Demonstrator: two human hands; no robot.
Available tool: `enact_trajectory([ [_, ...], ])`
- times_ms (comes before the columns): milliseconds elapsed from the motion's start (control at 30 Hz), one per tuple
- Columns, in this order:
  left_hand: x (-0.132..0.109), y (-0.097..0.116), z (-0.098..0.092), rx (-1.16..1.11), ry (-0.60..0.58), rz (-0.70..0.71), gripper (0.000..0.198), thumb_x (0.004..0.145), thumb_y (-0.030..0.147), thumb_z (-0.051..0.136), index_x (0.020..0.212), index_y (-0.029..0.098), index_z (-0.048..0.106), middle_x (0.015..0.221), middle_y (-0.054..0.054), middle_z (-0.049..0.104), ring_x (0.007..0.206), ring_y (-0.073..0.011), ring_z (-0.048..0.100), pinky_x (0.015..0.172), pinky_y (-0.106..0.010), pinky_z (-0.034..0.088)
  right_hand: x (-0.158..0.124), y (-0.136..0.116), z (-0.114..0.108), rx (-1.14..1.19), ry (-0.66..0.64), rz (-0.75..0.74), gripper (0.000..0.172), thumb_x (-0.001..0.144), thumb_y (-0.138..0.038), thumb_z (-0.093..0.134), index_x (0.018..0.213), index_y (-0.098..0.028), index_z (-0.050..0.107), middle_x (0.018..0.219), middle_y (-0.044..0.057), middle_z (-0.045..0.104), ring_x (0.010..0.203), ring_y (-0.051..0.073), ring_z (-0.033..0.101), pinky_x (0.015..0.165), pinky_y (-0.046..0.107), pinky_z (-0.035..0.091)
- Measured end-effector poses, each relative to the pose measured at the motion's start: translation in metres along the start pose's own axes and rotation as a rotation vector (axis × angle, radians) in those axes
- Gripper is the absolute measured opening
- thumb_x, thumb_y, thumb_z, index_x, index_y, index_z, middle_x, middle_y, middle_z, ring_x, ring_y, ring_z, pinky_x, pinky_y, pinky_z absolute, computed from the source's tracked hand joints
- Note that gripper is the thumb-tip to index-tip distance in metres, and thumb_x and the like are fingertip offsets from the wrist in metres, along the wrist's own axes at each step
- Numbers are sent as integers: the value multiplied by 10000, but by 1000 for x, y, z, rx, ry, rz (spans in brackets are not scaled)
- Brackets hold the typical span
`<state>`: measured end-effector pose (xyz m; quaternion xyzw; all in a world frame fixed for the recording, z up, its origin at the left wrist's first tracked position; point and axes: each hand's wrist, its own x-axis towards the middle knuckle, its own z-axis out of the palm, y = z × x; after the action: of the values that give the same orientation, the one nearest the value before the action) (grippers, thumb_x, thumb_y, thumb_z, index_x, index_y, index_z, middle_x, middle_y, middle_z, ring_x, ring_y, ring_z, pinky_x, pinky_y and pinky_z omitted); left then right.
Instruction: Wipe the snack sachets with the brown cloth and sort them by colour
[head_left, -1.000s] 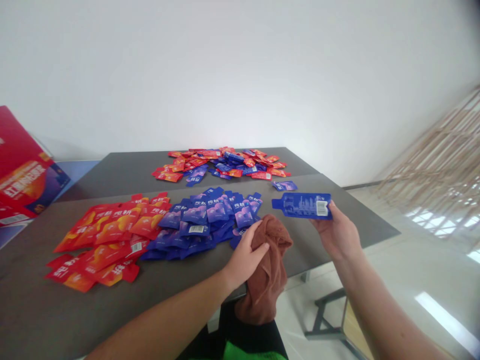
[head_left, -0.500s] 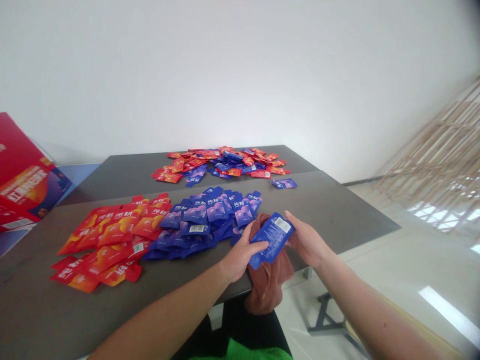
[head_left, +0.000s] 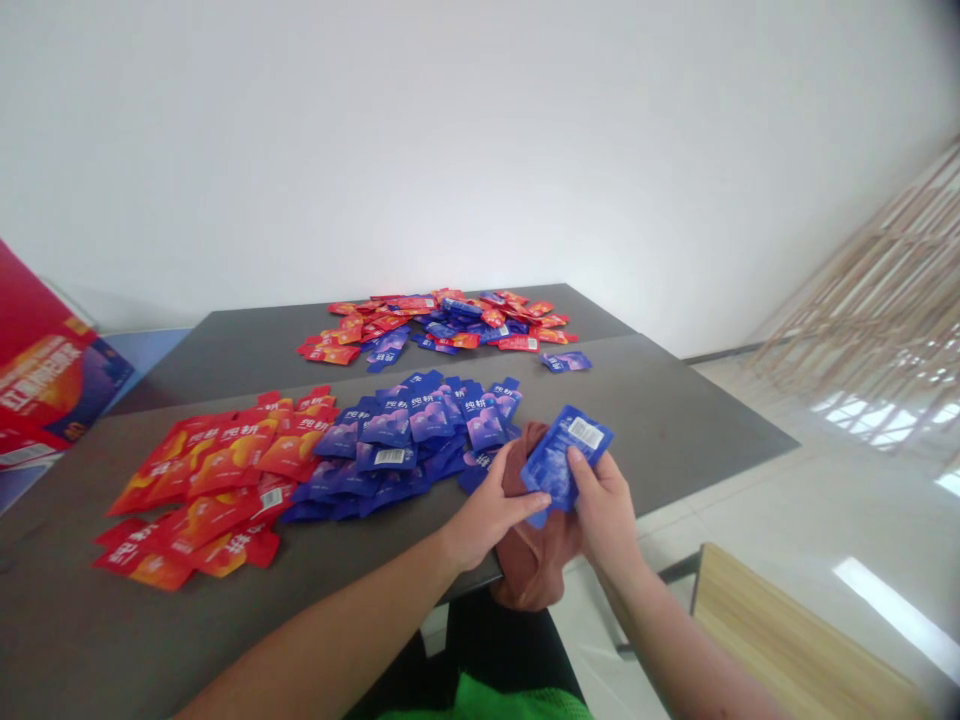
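Barcode side up, a blue pouch [head_left: 564, 455] is held over the table's front edge. My right hand [head_left: 604, 505] grips its right side, thumb across the printed face. Closed at its lower left corner is my left hand [head_left: 487, 515], the thumb lying on the pouch and the other fingers hidden behind. A brown cloth [head_left: 531, 565] lies behind the pouch against my left hand and hangs over the edge. Just left of it is a heap of blue pouches [head_left: 420, 420], with a heap of red pouches [head_left: 232, 450] further left.
On the far part of the dark table [head_left: 600, 400] lies a mixed pile of red and blue pouches [head_left: 457, 318]. A single blue pouch [head_left: 567, 361] is right of it. A red box [head_left: 45, 370] stands at the left, and a wooden bench [head_left: 780, 640] is at lower right.
My right hand has shifted from the pouch's upper right corner down onto its right side, thumb now on the face. The pouch has moved slightly up and right.
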<state>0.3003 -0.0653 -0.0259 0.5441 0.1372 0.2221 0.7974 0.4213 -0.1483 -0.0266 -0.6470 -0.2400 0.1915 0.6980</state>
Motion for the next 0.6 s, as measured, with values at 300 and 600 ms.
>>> enact_trajectory([
  [300, -12, 7, 1, 485, 39, 264, 642, 768, 244, 677, 1353, 236, 414, 1406, -96, 456, 1317, -274, 418, 1129, -439, 302, 35, -33, -49, -525, 258, -196, 265, 812, -450, 513, 825, -209, 624, 725, 45, 643, 689, 211, 572, 667, 326, 459],
  [600, 1, 6, -14, 770, 424, 373, 467, 838, 190, 569, 1295, 261, 496, 1260, -71, 527, 1236, -235, 471, 1098, -412, 328, -47, -39, -31, -588, -557, -85, 260, 864, -378, 492, 705, -233, 638, 611, -7, 648, 535, 169, 563, 503, 255, 414],
])
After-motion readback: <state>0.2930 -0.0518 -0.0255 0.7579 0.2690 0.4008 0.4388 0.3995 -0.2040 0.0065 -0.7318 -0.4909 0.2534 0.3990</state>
